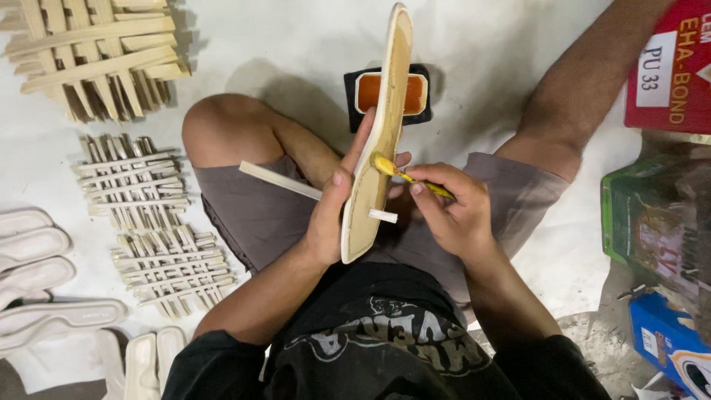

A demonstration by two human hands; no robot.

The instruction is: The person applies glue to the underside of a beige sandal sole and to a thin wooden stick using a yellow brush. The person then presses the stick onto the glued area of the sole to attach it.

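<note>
Insole (378, 148) stands on edge over the lap, gripped by the left hand (333, 215), thumb on the near face, fingers behind it. Right hand (452, 211) pinches a yellow brush (407, 176), its tip on the insole's inner face. A white stick (289, 184) crosses behind the left hand. Beyond both hands sits an orange glue tray (391, 92) on open white floor (296, 44). Right of the right hand: a red box (670, 67), a green pack (652, 222), a blue box (666, 344). Left of the left hand lie strip stacks (133, 185) and white soles (37, 281).
</note>
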